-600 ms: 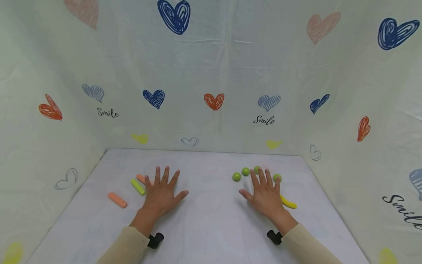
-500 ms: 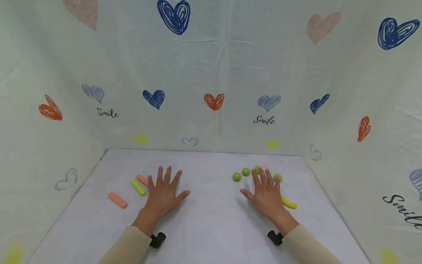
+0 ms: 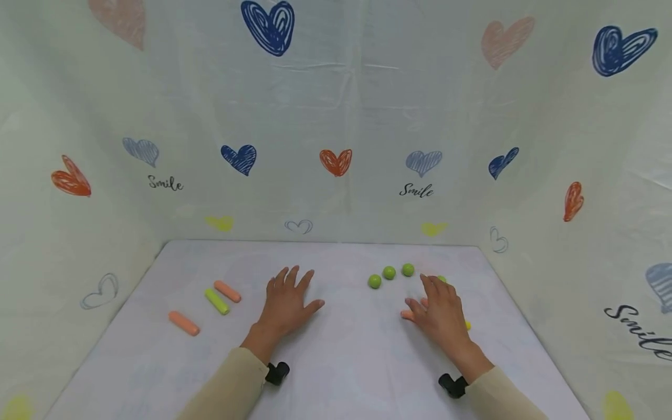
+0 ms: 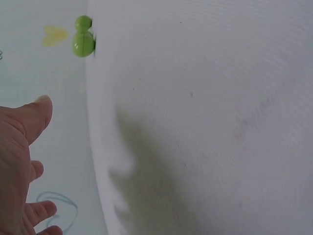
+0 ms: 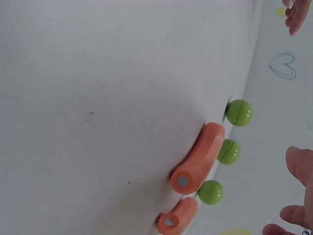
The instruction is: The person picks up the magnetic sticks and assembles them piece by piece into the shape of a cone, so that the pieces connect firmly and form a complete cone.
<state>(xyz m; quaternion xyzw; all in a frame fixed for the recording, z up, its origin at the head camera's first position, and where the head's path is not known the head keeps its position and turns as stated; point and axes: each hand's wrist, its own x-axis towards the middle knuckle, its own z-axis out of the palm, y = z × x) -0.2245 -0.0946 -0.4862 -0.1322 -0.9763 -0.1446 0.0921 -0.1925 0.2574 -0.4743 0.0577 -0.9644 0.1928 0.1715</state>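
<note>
My left hand [image 3: 285, 306] hovers over the table with spread, relaxed fingers, holding nothing. In the left wrist view its thumb [image 4: 39, 115] stands apart from the other fingers, and its shadow falls on the cloth. My right hand [image 3: 442, 315] is raised over the right side, its fingers loosely bent. Below its thumb side lie two short orange sticks, the larger one [image 5: 198, 159] and a smaller one [image 5: 178, 217], each with a grey disc in its end. Behind them sit green balls [image 5: 239, 112]. A yellow curved piece [image 3: 468, 325] is mostly hidden by this hand.
On the left lie two more orange sticks [image 3: 184, 323] and a yellow-green stick [image 3: 217, 301]. Several green balls [image 3: 389, 272] sit at the back right of the white table [image 3: 336, 373]. A heart-printed curtain [image 3: 336, 105] rises around the table's back and sides.
My left hand has moved right, away from the sticks. My right hand has shifted right and its spread fingers have bent, uncovering orange sticks. The head view has turned slightly.
</note>
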